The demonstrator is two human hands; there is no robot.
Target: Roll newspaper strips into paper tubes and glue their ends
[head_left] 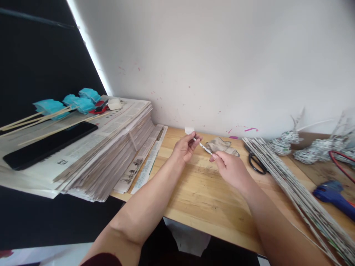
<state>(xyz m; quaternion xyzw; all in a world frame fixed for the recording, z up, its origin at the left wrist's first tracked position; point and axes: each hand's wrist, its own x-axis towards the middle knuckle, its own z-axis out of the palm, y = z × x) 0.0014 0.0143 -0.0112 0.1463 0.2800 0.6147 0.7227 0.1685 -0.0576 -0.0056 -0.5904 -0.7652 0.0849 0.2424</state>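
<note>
A thin paper tube (205, 148), white with dark print marks, runs slantwise between my two hands above the wooden table. My left hand (184, 147) pinches its upper left end, fingers partly curled. The lower right end is gripped between thumb and fingers of my right hand (231, 168), which hides the rest of it. A small white paper piece (189, 130) shows just beyond my left fingertips; whether it joins the tube I cannot tell. Behind my right hand lies a crumpled greyish cloth (224, 146).
On the left stands a tall newspaper stack (119, 147) carrying a black phone (51, 144), wooden sticks and blue packets (51, 107). To the right lie black-handled scissors (257, 165), a bundle of paper tubes (296, 195), a blue glue gun (332, 195) and woven paper shapes (281, 144).
</note>
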